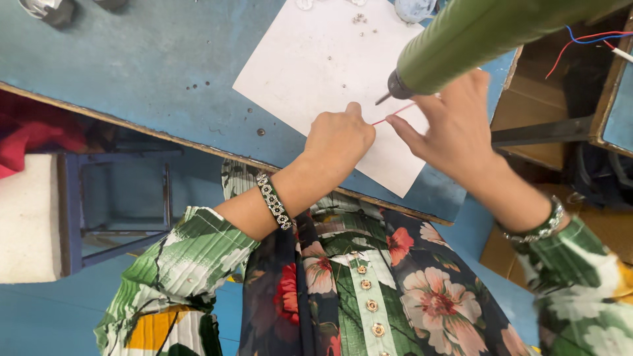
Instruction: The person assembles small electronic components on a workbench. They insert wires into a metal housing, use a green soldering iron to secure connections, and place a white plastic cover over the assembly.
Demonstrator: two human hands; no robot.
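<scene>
Your left hand (337,137) and right hand (452,125) each pinch an end of a thin red wire (393,115) in their fingers, just under the green tool (461,39), above white paper (323,72) on the blue surface (132,66).

Sheet of paper (316,66) on the table (132,66), left hand (337,138) and right hand (455,125) over it, wire (393,115) between them, power tool (475,33) above, small screws (359,18) behind.
</scene>
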